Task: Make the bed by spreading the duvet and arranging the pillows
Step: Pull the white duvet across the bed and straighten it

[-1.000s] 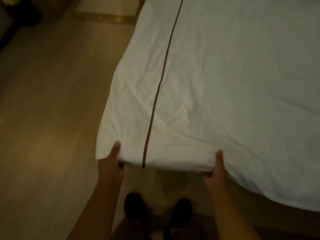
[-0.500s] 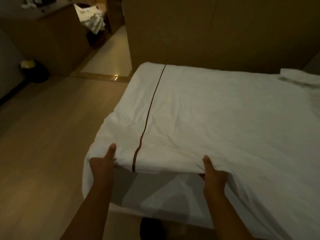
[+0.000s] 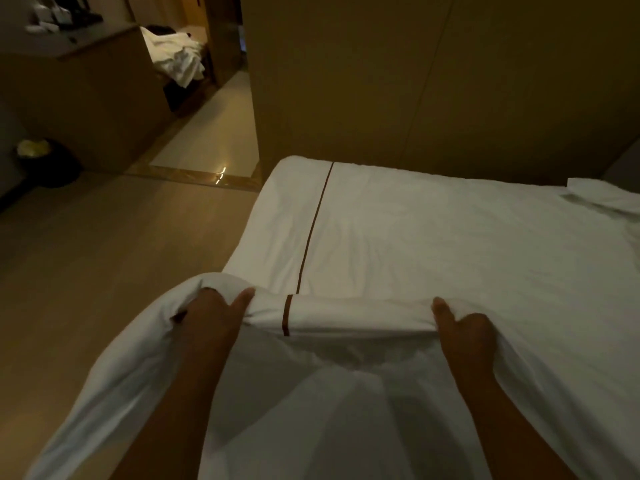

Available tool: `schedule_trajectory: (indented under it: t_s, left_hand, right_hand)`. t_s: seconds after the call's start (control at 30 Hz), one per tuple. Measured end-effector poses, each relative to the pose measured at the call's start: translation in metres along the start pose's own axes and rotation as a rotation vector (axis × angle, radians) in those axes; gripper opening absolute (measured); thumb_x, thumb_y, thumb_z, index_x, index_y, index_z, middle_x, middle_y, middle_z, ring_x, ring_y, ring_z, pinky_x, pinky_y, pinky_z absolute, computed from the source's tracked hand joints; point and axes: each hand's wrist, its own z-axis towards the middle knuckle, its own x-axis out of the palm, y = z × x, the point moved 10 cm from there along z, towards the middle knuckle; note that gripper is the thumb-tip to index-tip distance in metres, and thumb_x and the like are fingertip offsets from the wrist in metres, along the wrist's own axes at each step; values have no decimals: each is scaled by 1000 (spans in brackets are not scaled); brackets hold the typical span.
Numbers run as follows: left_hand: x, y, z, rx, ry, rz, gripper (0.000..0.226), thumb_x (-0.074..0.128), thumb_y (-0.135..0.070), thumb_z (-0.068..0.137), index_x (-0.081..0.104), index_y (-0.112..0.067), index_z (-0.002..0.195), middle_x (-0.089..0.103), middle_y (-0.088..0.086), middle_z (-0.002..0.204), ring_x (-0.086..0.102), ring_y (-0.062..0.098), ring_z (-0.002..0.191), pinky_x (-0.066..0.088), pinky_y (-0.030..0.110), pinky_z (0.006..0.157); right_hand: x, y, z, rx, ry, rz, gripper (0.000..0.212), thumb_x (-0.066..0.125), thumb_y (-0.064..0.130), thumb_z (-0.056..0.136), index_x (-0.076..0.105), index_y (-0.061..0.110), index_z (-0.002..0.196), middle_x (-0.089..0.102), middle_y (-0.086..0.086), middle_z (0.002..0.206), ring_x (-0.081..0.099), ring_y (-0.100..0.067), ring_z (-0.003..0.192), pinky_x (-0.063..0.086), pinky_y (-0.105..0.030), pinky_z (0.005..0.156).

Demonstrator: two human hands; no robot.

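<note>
The left hand [image 3: 211,320] and right hand [image 3: 462,330] are gripping the white brown-striped cotton duvet [image 3: 450,244]; uneven pulling is probably risking a skewed stripe.

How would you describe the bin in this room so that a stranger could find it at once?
Start at the white bed and look left across the bare floor to the far wall. There, below the wooden counter, stands a small dark round bin. Its pale yellowish liner sets it apart from everything around it.
</note>
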Motion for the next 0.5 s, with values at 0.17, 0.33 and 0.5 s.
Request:
schedule_trajectory:
  t_s: [0.17,0.33,0.5]
  left_hand:
    - [19,-48,49,67,-11,-89,76,61,-63,80,59,7,110,67,23,102,65,38,94,53,44,85]
    - [53,-99,93,80,-21,-133,67,63,-58,82,60,8,96,67,21,89,64,34,82,44,34,72]
    - [121,-134,157,22,-62,-61,75,60,-60,82,59,10,107,67,28,99,64,40,97,43,48,94]
  right_hand:
    - [15,41,60,-82,-40,-11,62,59,55,86,56,0,59,61,-21,63,65,-36,67,47,-38,65]
    - [42,60,132,-107,-25,-76,65,58,53,88,65,-11,74,66,-33,82,66,-42,82,50,-43,74]
    - [108,63,221,-94,-16,-11,71,56,60,85,64,-10,79,66,-33,85,66,-43,85,51,-46,75]
